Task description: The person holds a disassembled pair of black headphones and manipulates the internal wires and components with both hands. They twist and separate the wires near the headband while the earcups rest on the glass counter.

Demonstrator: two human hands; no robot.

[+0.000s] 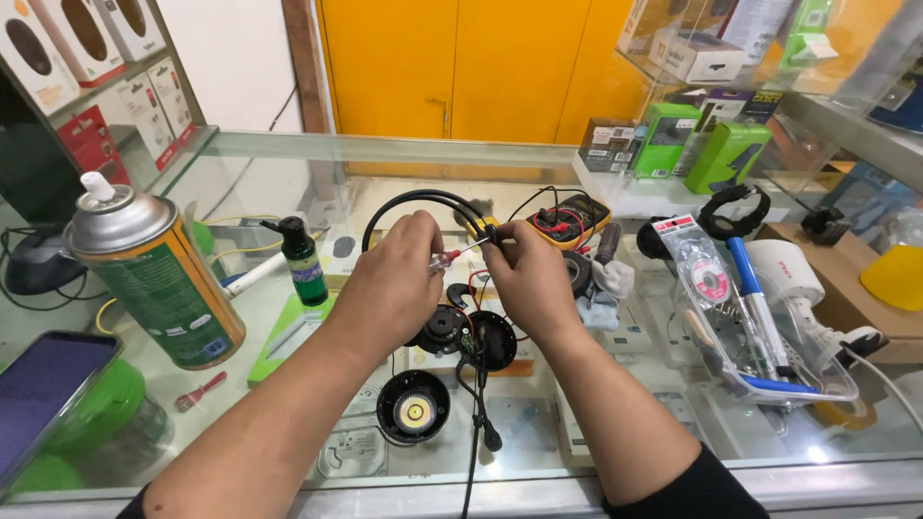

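Gripping a red-handled screwdriver (pixel 445 258), left hand (pixel 394 279) works the opened headset (pixel 461 332); right hand (pixel 529 279) pinches its headband, earcup cover (pixel 413 407) already off.

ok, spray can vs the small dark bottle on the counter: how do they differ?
The spray can is far bigger than the small bottle. The can has a silver dome and white nozzle; the bottle has a black cap. The can leans in this view; the bottle stands straighter. Both carry green labels and stand untouched on the glass counter.
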